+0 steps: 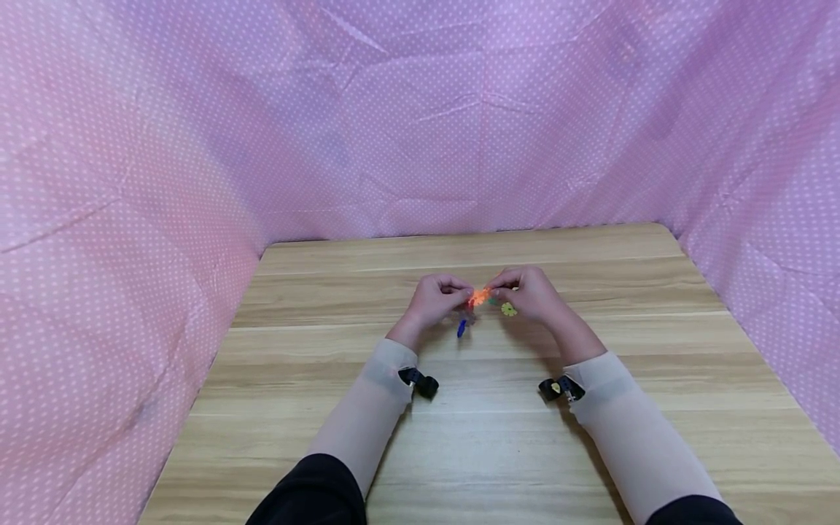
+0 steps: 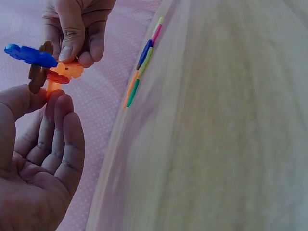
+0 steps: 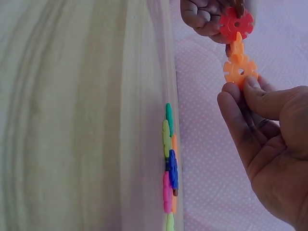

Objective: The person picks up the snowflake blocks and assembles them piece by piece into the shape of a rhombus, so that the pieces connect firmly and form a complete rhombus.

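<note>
Both hands meet above the table around a small chain of notched plastic snowflake discs. In the left wrist view, my left hand (image 2: 43, 149) pinches an orange disc (image 2: 54, 87) between thumb and fingertips. A red disc (image 2: 57, 77), a brown disc (image 2: 36, 72) and a blue disc (image 2: 31, 55) are linked on that side. My right hand (image 3: 279, 139) pinches the edge of another orange disc (image 3: 240, 70) in the right wrist view. The two orange discs stand crosswise and touch; how deep their slots engage is unclear. In the head view the hands partly cover the chain.
Several loose discs, among them a green disc (image 3: 169, 118), a pink disc (image 3: 167, 192) and a blue disc (image 3: 173, 169), lie on the wooden table (image 1: 459, 437). A yellow-green disc (image 1: 508, 309) lies by the right hand. Pink dotted cloth (image 1: 420, 131) hangs around the table.
</note>
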`<state>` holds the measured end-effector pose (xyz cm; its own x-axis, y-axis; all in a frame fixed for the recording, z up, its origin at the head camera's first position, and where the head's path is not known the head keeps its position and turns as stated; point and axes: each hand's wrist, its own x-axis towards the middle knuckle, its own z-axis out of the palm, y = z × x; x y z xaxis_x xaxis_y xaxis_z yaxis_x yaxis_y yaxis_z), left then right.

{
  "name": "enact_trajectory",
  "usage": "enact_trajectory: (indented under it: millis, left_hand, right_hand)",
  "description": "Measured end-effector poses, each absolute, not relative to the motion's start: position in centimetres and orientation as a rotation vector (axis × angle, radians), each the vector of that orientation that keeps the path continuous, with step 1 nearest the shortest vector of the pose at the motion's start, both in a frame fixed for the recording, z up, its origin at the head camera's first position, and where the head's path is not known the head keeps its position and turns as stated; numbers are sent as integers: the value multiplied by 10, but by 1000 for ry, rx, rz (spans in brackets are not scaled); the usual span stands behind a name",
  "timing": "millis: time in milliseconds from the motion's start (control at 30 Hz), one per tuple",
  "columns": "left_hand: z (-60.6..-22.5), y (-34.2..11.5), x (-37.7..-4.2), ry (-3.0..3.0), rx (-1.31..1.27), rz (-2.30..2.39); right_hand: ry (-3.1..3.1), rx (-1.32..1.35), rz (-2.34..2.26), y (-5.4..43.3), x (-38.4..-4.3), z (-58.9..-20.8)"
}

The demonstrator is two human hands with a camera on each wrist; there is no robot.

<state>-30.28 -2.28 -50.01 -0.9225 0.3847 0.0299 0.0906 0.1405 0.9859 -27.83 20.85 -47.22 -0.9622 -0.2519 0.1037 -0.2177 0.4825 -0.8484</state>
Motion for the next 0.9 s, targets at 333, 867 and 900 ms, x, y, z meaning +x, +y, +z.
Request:
enact_trajectory:
  millis: [333,867,900]
  left_hand:
    - [-502,-22,-303,2140,462,1844]
    - [-503,-23,-303,2131,414,1865]
    - [-503,-23,-303,2129,415,1867]
  right_hand:
    - [2754,-379,-1336,216,-279,-471]
    - [2772,-221,-886,248,-282,-478]
    - [2774,-221,-880,248,-282,-478]
